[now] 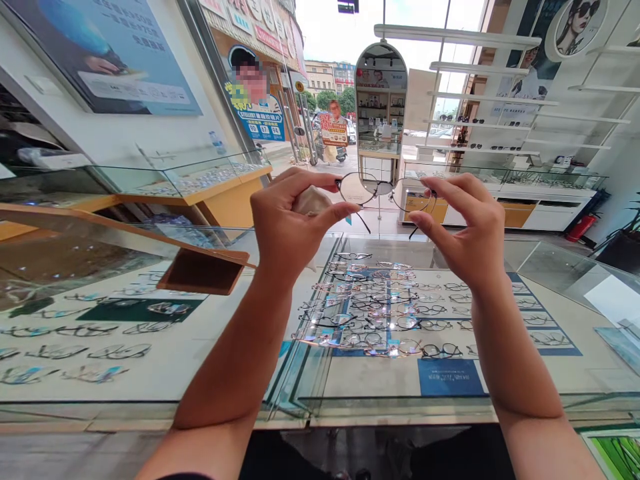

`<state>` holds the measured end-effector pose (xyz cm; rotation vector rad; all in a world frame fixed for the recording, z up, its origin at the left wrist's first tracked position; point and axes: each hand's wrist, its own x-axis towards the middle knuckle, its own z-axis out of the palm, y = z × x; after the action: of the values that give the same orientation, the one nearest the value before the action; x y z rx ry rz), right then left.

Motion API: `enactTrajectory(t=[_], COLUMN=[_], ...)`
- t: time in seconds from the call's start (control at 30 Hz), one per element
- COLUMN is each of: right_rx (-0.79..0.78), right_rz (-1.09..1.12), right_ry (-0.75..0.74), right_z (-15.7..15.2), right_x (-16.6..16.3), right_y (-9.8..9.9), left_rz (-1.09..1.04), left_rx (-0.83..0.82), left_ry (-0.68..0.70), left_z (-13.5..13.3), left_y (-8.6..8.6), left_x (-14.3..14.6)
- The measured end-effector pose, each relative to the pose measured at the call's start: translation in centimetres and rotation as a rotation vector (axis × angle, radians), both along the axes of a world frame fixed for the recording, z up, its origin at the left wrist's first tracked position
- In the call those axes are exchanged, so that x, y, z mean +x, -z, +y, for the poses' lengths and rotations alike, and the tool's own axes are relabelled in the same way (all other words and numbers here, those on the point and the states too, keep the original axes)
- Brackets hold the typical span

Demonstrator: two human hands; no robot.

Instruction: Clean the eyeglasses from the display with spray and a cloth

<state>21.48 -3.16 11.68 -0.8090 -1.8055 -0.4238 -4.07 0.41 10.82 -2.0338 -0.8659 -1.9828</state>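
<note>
A pair of thin dark-rimmed round eyeglasses (384, 183) is raised above the glass counter, its temples folded out and pointing downward. My left hand (293, 217) pinches the frame's left end between thumb and fingertips. A crumpled pale cloth (313, 200) is also tucked in that palm. At the other end, my right hand (465, 223) closes thumb and fingers on the frame's right corner. Below the hands, several eyeglasses (365, 303) lie in rows on the counter.
Glass display cases (320, 400) run across the front, with more frames inside on the left. A wooden tray-like piece (205, 270) rests on the left counter. An oval mirror (381, 100) stands beyond the counter. A red fire extinguisher (581, 228) is on the floor at right.
</note>
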Motion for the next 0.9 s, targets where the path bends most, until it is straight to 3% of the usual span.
enactTrajectory(t=[0.13, 0.23, 0.43, 0.6, 0.9], right_rx=[-0.037, -0.063, 0.028, 0.118, 0.201], right_rz=[-0.013, -0.026, -0.006, -0.004, -0.049], right_ry=[-0.02, -0.042, -0.012, 0.059, 0.128], right_z=[0.6, 1.0, 1.5, 1.7, 1.2], right_x=[0.8, 1.2, 0.4, -0.5, -1.5], right_y=[0.0, -0.1, 0.5, 1.0, 1.5], left_rz=[0.022, 0.029, -0.012, -0.028, -0.094], left_rx=[0.121, 0.112, 0.184, 0.031, -0.068], left_ry=[-0.094, -0.146, -0.085, -0.027, 0.048], left_z=[-1.1, -1.7, 0.1, 1.3, 1.9], left_y=[-0.1, 0.0, 0.2, 0.5, 1.4], left_x=[0.6, 0.9, 0.6, 0.4, 1.2])
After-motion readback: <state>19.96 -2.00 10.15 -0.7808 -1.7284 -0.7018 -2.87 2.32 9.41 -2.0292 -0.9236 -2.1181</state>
